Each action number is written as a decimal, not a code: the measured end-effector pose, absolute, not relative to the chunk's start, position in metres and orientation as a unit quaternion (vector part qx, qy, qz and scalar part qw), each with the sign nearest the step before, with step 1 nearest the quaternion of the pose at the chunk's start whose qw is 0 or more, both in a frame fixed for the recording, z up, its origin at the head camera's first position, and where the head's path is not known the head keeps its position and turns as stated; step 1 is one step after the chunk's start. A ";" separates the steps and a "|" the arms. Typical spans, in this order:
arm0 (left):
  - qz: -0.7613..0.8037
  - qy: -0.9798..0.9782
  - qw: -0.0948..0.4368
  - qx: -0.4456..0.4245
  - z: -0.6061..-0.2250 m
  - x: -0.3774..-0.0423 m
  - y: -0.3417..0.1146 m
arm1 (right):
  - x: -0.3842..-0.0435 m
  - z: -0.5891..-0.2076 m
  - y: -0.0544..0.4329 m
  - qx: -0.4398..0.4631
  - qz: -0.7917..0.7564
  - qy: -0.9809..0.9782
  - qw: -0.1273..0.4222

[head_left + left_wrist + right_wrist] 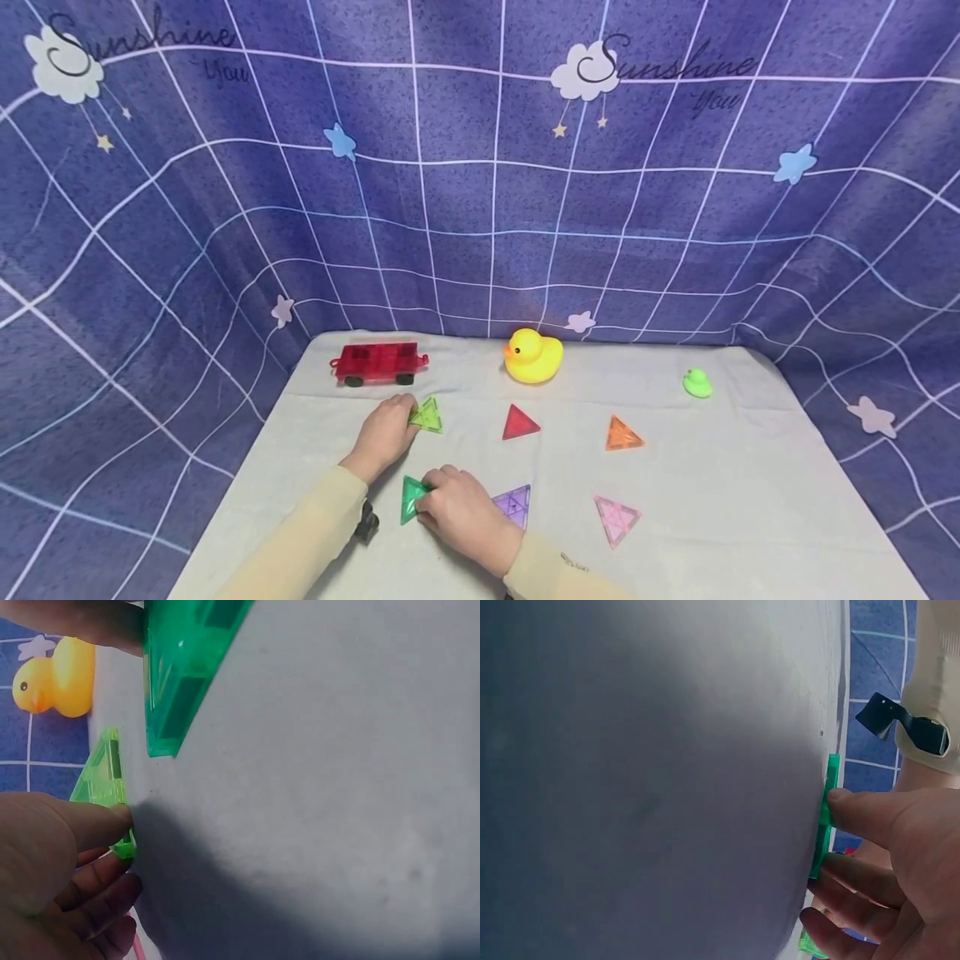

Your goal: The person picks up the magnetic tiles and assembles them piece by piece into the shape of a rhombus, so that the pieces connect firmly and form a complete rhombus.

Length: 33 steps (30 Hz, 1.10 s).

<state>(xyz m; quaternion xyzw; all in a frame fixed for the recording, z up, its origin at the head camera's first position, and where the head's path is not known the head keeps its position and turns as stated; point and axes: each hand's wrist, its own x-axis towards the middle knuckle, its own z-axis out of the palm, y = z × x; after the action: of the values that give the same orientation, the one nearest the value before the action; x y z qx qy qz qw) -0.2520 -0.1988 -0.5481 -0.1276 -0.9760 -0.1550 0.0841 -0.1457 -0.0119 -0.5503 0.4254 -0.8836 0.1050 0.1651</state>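
Observation:
My left hand (387,433) pinches a lime-green triangular tile (428,415) by its left corner, thumb and fingers on its edge in the left wrist view. Nearer to me, my right hand (463,512) grips a dark green triangular tile (410,499) between thumb and fingers from its right side. That tile's edge (824,825) shows under the thumb in the right wrist view. Just right of the right hand lies a purple triangular tile (516,505), partly covered by the hand. A red triangular tile (519,423) lies farther back.
An orange triangular tile (623,433) and a pink triangular tile (617,520) lie to the right. Along the back stand a red wheeled toy car base (378,363), a yellow duck (533,357) and a small green duck (697,383). A blue patterned curtain (465,192) hangs behind the white-covered table (712,483).

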 end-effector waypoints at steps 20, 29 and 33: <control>-0.187 -0.969 0.086 -0.133 -0.543 -0.244 -0.202 | -0.154 -0.544 -0.008 0.405 0.103 -0.890 0.183; -0.166 -0.974 0.077 -0.131 -0.544 -0.241 -0.202 | -0.160 -0.542 0.000 0.392 0.100 -0.897 0.180; -0.149 -0.975 0.085 -0.140 -0.546 -0.239 -0.201 | -0.164 -0.544 0.004 0.384 0.101 -0.899 0.183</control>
<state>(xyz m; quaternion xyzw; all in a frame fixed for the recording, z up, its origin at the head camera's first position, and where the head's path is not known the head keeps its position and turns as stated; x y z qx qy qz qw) -0.2394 -0.2008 -0.5455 -0.1399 -0.9752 -0.1486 0.0850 -0.1644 0.0041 -0.5442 0.3838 -0.8994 0.1010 0.1831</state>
